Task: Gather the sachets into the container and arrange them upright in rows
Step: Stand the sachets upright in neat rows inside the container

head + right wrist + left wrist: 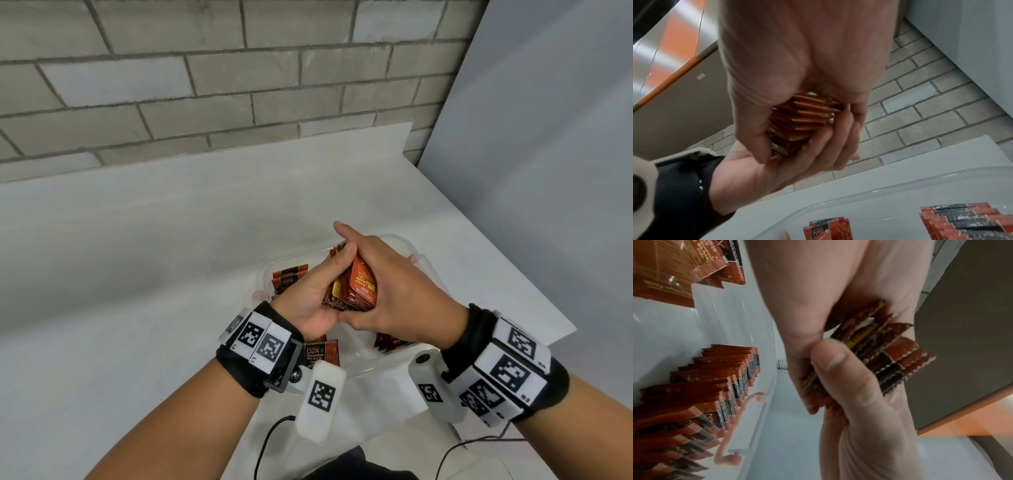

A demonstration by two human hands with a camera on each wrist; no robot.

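Squaring up a thick bundle of sachets [356, 289], the person holds it above the clear container [409, 247] with both hands at once. The left hand [313, 298] cups the bundle from underneath, its fingers [830, 146] curled up along the far side, while the right hand [394, 294] wraps over the top with its thumb [840, 369] pressed against the near face, so both sets of fingers are clamped on the stack. My guess is that the double grip is there to tap the edges flush before the bundle goes down as one block, since loose sachets would fan out and tip over. From the left wrist view the edges are still uneven, a few corners sticking out past the rest. The packets are small, flat and glossy, red-brown with a dark band and crimped zigzag ends; one yellowish face shows within the bundle. Inside the container, which sits on the white surface [137, 257] near the brick wall [205, 85], a row of sachets [715, 386] already stands upright along the left side, packed face to face. More sachets [320, 353] lie in the near part below the wrists, where it is unclear whether they stand or lie flat.
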